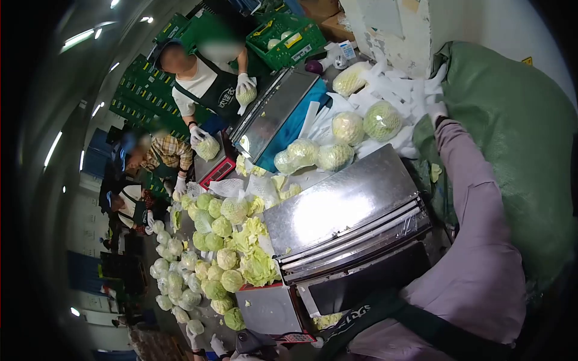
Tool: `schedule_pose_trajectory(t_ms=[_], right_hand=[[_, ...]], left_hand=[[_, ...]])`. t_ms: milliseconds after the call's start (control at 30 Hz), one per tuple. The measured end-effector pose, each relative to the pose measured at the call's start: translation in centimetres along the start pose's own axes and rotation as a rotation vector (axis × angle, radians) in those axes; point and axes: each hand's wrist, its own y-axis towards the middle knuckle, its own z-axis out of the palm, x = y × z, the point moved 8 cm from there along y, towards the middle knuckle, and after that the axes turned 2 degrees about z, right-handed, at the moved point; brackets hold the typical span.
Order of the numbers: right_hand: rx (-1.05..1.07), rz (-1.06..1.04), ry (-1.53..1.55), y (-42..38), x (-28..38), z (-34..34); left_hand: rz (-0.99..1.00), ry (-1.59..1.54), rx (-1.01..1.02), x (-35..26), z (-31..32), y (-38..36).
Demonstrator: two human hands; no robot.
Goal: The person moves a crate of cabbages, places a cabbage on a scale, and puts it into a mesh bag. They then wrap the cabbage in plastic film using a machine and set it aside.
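My right hand (pixel 436 109), in a white glove, reaches out at the upper right to a heap of white foam net sleeves (pixel 397 89). Its fingers blend into the white heap, so I cannot see whether they hold a sleeve. Near it lie a cabbage in a net (pixel 382 121) and another wrapped cabbage (pixel 348 128). Closer to my body stands a metal wrapping machine (pixel 343 207) with a shiny plate and rollers. Beside that is a weighing scale (pixel 268 310) with a grey pan. My left hand does not show.
Bare cabbages (pixel 227 259) and loose leaves (pixel 256 253) cover the table's middle, with wrapped cabbages (pixel 174 283) beyond. A large green sack (pixel 512 156) bulges beside my right arm. Across the table, a co-worker (pixel 208 84) handles cabbages by a red scale (pixel 218 171). Green crates (pixel 286 39) stand behind.
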Motion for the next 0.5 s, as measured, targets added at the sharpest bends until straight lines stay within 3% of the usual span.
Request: schedule_pose_trajectory(t_ms=[33,67,100,167,233,267,333,367,433,467,500], right_hand=[[0.02,0.119,0.071,2.2,-3.2,2.4],[0.122,0.114,0.074,-0.1,-3.6,-0.1],[-0.13,0.581,0.651,-0.9,-6.4,-0.5],[-0.224,0.46,0.68,-3.1,-6.1,-4.1],[-0.348,0.156,0.563,-3.0,-3.2,-7.3],[-0.336,0.158,0.572,-2.7,-2.3,-7.2],[-0.385,0.148,1.022,-1.2,-1.4,-6.1],[-0.367,0.136,1.018,-1.1,-0.5,-5.5],[-0.523,0.221,0.464,-2.2,1.3,-5.5],[-0.508,0.206,0.469,-2.3,2.1,-4.3],[-0.341,0.287,0.43,-2.3,2.0,-1.9]], left_hand=[[0.004,0.007,-0.014,0.0,0.0,0.1],[0.003,0.021,-0.041,0.1,-0.1,0.4],[-0.003,0.041,-0.062,0.4,-0.1,0.6],[-0.012,0.079,-0.108,0.9,-0.2,0.9],[-0.023,0.122,-0.142,1.5,-0.1,1.2],[-0.027,0.144,-0.156,1.8,-0.1,1.2],[-0.045,0.178,-0.194,2.3,0.1,1.0],[-0.043,0.201,-0.222,2.3,0.1,1.1],[-0.055,0.235,-0.263,2.8,0.0,1.2],[-0.059,0.249,-0.276,2.9,0.1,1.3],[-0.064,0.257,-0.283,3.2,0.3,1.3]])
